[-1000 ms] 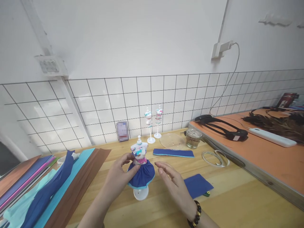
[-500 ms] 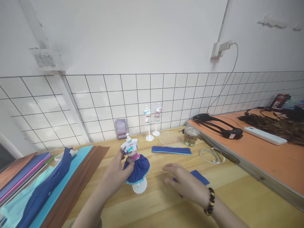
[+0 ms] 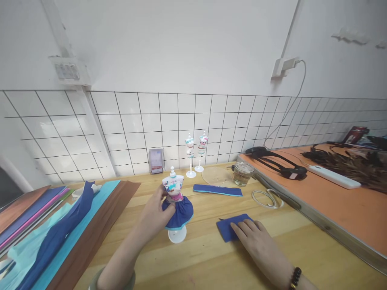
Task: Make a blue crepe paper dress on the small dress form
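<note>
My left hand (image 3: 159, 213) is closed around the waist of a small doll dress form (image 3: 173, 185), which stands upright on its round white base. The form wears a gathered blue skirt (image 3: 183, 213) with a light blue hem. Over to the right, my right hand (image 3: 256, 245) rests with fingers stretched out on a folded piece of blue fabric (image 3: 228, 231) lying flat on the table. A thin dark object, too small to name, pokes out at the fabric's upper left edge. Behind lies a long blue fabric strip (image 3: 217, 190) with light blue edging.
Two more dress forms (image 3: 190, 155) stand by the tiled wall, beside a phone (image 3: 156, 161). A clear plate (image 3: 215, 175), a glass jar (image 3: 242, 174) and a coil of white elastic (image 3: 266, 198) lie at right. Coloured fabrics (image 3: 99, 225) cover the left side. An orange surface (image 3: 341, 201) borders the right.
My right hand has moved right and down onto the blue fabric, with its fingers now on top. My left hand keeps hold of the dress form; the view has shifted slightly.
</note>
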Motion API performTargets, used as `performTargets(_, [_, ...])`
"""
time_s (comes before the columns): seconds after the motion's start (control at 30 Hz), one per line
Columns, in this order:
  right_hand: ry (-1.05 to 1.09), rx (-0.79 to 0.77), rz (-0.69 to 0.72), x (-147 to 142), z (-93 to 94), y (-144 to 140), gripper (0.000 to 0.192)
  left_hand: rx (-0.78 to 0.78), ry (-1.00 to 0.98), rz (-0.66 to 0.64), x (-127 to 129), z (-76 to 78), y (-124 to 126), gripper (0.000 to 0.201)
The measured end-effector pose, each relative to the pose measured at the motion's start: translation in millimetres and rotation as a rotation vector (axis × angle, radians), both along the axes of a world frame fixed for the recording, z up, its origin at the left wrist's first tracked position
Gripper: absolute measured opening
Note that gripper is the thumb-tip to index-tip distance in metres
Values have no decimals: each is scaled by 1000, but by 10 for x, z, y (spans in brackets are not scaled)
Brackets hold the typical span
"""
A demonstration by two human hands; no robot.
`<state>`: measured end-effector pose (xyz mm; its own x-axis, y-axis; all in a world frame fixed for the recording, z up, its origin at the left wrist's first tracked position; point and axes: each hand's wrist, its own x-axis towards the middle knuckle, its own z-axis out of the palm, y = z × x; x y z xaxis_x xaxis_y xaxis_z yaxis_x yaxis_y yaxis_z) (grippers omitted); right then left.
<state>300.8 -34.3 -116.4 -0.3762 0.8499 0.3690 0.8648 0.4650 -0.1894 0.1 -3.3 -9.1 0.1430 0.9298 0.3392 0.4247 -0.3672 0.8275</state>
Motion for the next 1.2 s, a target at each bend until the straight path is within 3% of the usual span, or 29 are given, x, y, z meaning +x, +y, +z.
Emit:
performTargets(0.23, [358, -132, -65, 108, 202, 103, 23, -95, -151, -101, 19, -27, 15, 47])
performTargets(0.4, [719, -296, -161, 84, 331, 79, 32, -68, -101, -74, 13, 28, -24, 44])
performTargets(0.67, [1597, -848, -63, -231, 485, -47, 18, -127, -9, -65, -77, 135, -115, 54])
performTargets(0.8, [1708, -920, -14, -368, 524, -104, 15, -145, 7, 96, -171, 243, -182, 66])
performTargets(0.97, [1763, -999, 81, -541, 642, -223, 16, 140, -90, 514, -68, 489, -498, 44])
performTargets(1.03, [1720, -1036, 143, -588, 698, -274, 19, 109, -88, 444, 35, 525, -629, 27])
performTargets(1.2, [1530, -996, 241, -614, 780, -344, 17, -381, -148, -149, 243, 428, -700, 44])
